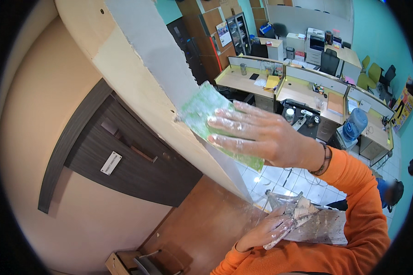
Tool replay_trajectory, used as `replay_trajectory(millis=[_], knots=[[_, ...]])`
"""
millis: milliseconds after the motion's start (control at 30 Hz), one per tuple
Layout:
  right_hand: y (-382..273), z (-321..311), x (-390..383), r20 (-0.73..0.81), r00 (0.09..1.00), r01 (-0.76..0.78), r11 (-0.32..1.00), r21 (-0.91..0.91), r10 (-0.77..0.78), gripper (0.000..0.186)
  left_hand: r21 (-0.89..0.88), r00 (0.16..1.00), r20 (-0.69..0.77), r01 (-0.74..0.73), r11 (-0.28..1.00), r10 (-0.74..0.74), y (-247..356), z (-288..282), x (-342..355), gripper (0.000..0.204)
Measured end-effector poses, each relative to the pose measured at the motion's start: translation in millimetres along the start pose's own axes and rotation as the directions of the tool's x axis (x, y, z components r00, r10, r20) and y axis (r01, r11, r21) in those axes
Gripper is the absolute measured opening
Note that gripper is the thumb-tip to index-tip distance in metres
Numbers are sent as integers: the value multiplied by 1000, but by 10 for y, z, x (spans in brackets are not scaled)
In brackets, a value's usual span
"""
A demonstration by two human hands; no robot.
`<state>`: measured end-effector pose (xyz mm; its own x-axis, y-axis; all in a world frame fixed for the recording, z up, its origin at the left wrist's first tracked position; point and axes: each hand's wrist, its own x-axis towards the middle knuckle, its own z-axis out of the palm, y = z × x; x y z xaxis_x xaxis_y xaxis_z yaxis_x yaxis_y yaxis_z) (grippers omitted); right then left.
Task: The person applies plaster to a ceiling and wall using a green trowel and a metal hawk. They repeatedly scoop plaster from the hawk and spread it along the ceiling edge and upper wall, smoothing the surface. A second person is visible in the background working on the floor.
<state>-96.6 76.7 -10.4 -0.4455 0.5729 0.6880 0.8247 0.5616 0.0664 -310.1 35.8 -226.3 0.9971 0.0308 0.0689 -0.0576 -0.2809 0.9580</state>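
Note:
My right hand (257, 135) presses its extended fingers along a thin green putty spreader (206, 107) smeared with white; the thumb is hidden. The spreader lies against the edge of a wall end (165, 68), where a grey-white coated strip with a ragged border meets a cream face. Lower down, close to my body, my left hand (268, 231) is closed around a putty-crusted scraper (303, 211). Its grip is partly hidden. Beside that hand is a flat board (323, 227), stained and caked with putty.
A dark wooden door (128, 151) with a small sign stands to the left. Below right, a water dispenser with a blue bottle (355, 123) adjoins partitioned desks (303, 94). A person in blue (385, 190) is at the right edge. A wooden-framed chair (124, 261) sits bottom left.

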Motion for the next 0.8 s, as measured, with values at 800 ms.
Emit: replay_trajectory(millis=[800], knots=[[51, 641, -70, -206, 978, -2, 991, -133, -26, 49, 13, 995, -64, -71, 997, 72, 101, 21, 14, 32]])
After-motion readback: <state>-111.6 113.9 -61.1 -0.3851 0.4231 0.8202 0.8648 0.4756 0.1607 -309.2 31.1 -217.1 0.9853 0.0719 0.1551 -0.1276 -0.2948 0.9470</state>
